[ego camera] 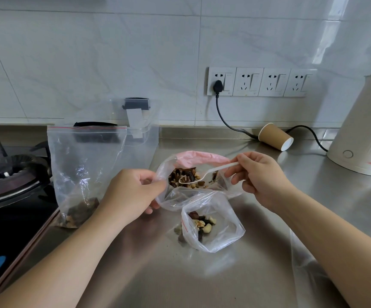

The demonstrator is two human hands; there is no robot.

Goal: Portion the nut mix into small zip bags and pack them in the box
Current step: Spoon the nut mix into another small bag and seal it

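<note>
A large clear bag of nut mix (193,174) with a pink strip lies open on the steel counter. My left hand (133,192) pinches its left rim. My right hand (260,176) holds a white plastic spoon (204,174) whose bowl sits over the nuts inside that bag. In front of it a small zip bag (215,227) lies open with some nuts inside. A few nuts lie on the counter beside its mouth. Another small zip bag (84,174) with nuts at the bottom stands upright at left, leaning on a clear plastic box (140,130).
A gas hob (13,174) fills the left side. A brown paper cup (275,137) lies on its side at the back, near a black power cable. A cream kettle (366,134) stands at the right. More clear plastic (306,270) lies at the lower right.
</note>
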